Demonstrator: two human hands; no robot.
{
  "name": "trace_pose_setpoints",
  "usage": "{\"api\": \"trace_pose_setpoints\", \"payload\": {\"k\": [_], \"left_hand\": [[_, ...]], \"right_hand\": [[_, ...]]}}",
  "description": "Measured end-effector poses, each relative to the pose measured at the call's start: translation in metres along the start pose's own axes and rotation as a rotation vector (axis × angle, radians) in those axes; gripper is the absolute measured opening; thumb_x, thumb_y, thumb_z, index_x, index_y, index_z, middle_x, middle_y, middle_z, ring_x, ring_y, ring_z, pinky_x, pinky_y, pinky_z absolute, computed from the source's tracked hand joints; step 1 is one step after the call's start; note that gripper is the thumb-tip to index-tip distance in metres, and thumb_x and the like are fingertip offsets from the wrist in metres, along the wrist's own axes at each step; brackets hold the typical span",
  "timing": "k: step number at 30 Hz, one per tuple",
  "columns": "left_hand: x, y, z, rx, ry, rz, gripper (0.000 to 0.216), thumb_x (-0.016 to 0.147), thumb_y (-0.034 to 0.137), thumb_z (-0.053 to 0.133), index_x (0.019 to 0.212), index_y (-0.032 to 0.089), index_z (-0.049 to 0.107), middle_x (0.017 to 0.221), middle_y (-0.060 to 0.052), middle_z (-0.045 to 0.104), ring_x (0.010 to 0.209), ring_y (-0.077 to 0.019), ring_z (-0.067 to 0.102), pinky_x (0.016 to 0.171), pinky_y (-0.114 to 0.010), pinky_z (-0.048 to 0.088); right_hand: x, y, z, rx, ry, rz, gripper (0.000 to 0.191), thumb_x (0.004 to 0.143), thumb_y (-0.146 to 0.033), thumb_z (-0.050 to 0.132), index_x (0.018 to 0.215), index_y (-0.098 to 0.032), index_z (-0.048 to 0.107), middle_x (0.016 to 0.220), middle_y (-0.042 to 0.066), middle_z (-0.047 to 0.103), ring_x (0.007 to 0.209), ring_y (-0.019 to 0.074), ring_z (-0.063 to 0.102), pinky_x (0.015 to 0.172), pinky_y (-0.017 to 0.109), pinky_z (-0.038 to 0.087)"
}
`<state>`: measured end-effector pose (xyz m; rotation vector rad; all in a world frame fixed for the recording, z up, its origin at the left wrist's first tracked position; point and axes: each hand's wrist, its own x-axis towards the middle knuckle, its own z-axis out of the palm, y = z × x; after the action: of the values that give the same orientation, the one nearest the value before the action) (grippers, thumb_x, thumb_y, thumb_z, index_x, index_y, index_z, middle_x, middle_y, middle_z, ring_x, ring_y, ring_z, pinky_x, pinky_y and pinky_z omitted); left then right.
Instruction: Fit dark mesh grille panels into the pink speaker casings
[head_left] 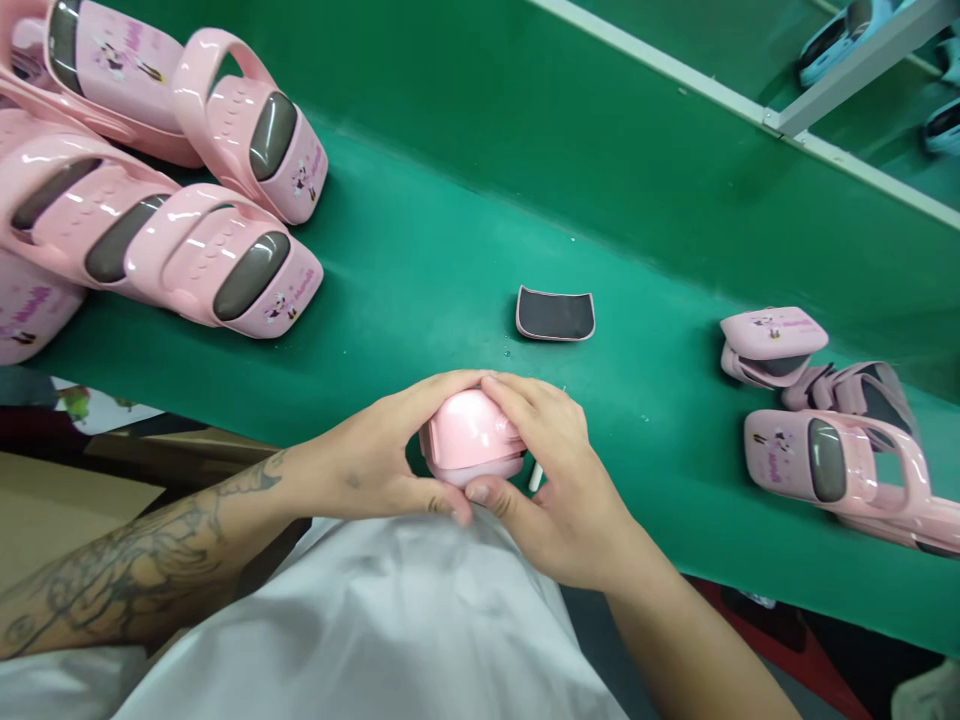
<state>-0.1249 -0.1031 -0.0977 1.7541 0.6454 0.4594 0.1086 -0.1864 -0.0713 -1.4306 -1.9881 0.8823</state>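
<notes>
Both of my hands are wrapped round a glossy pink rounded plastic housing (472, 430) at the near edge of the green table. My left hand (390, 450) curls round its left side, thumb low at the front. From the right, my right hand (555, 470) presses on it with the fingers over the top and the thumb at the lower front edge. A paler pink lower part shows beneath the seam. Just beyond my hands lies a curved dark panel (555, 315) with a thin pink rim. Partly behind my right hand, a small white stick-like piece (535, 476) rests on the table.
Several pink plastic housings (259, 270) with loop handles, dark windows and cartoon prints crowd the table's left end. More pink housings (780, 455) and loose pink parts (862, 392) lie at the right. A pale metal frame (675, 85) runs behind, with blue items (844, 40) beyond.
</notes>
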Motion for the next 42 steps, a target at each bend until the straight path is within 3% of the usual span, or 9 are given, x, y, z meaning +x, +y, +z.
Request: {"api": "trace_pose_setpoints", "payload": {"k": [12,18,20,24,27,29,37,40,42], "left_hand": [[-0.004,0.001,0.000,-0.044,0.107,0.033,0.087,0.074,0.050,0.100,0.152,0.028,0.067,0.152,-0.013,0.073,0.139,-0.0399,0.069,0.120,-0.054,0.054],[-0.016,-0.008,-0.007,-0.164,0.213,-0.163,0.087,0.067,0.044,0.105,0.146,0.031,0.072,0.145,-0.011,0.077,0.127,-0.0393,0.075,0.109,-0.048,0.062],[-0.021,-0.013,-0.009,-0.291,0.272,-0.185,0.082,0.068,0.042,0.104,0.144,0.031,0.074,0.144,-0.011,0.078,0.125,-0.0383,0.077,0.102,-0.043,0.065],[-0.025,-0.029,-0.011,-0.494,0.412,-0.159,0.073,0.073,0.044,0.101,0.140,0.028,0.076,0.137,-0.012,0.080,0.116,-0.0353,0.080,0.088,-0.036,0.069],[-0.017,-0.037,-0.011,-0.636,0.452,-0.134,0.076,0.073,0.058,0.098,0.138,0.025,0.078,0.127,-0.013,0.083,0.104,-0.0335,0.081,0.078,-0.034,0.070],[-0.006,-0.037,-0.010,-0.726,0.444,-0.120,0.077,0.072,0.063,0.096,0.137,0.024,0.079,0.121,-0.014,0.084,0.099,-0.0344,0.081,0.073,-0.036,0.069],[0.034,-0.020,-0.004,-0.842,0.445,0.003,0.063,0.080,0.053,0.086,0.132,0.018,0.077,0.119,-0.017,0.084,0.107,-0.0391,0.081,0.084,-0.044,0.069],[0.038,-0.015,0.000,-0.854,0.449,0.038,0.066,0.079,0.053,0.086,0.133,0.018,0.074,0.124,-0.018,0.082,0.115,-0.0420,0.079,0.093,-0.050,0.068],[0.040,-0.012,0.005,-0.871,0.434,0.075,0.067,0.081,0.053,0.085,0.136,0.018,0.072,0.128,-0.018,0.081,0.119,-0.0428,0.078,0.097,-0.053,0.066]], "right_hand": [[0.005,-0.008,0.011,0.060,0.080,0.070,0.057,0.101,-0.042,0.073,0.155,-0.032,0.058,0.152,0.011,0.068,0.145,0.0382,0.058,0.122,0.067,0.044],[0.009,0.014,0.024,0.063,0.211,-0.037,0.074,0.099,-0.060,0.076,0.161,-0.030,0.051,0.169,0.016,0.052,0.157,0.0397,0.050,0.123,0.065,0.048],[0.000,0.025,0.027,0.017,0.324,0.002,0.069,0.102,-0.058,0.073,0.161,-0.029,0.051,0.161,0.017,0.059,0.150,0.0378,0.057,0.120,0.062,0.052],[-0.037,0.049,0.021,-0.372,0.676,0.240,0.038,0.104,-0.040,0.065,0.137,-0.021,0.068,0.110,0.013,0.072,0.099,0.0300,0.071,0.086,0.048,0.061],[-0.065,0.060,0.014,-0.561,0.519,0.584,0.045,0.103,-0.043,0.061,0.139,-0.016,0.068,0.092,0.008,0.070,0.076,0.0257,0.066,0.065,0.039,0.053],[-0.072,0.065,0.013,-0.550,0.387,0.684,0.047,0.105,-0.040,0.054,0.143,-0.016,0.067,0.091,0.007,0.072,0.072,0.0238,0.066,0.060,0.035,0.048],[-0.006,0.102,-0.016,-0.452,0.486,0.607,0.042,0.104,-0.033,0.052,0.137,-0.017,0.073,0.104,0.012,0.076,0.086,0.0263,0.070,0.070,0.036,0.050],[0.012,0.098,-0.025,-0.386,0.554,0.544,0.046,0.106,-0.045,0.052,0.137,-0.017,0.072,0.114,0.015,0.075,0.096,0.0290,0.071,0.081,0.041,0.056],[0.014,0.081,-0.017,-0.156,0.584,0.436,0.061,0.110,-0.061,0.044,0.152,-0.019,0.060,0.126,0.017,0.074,0.103,0.0289,0.074,0.086,0.043,0.061]]}}
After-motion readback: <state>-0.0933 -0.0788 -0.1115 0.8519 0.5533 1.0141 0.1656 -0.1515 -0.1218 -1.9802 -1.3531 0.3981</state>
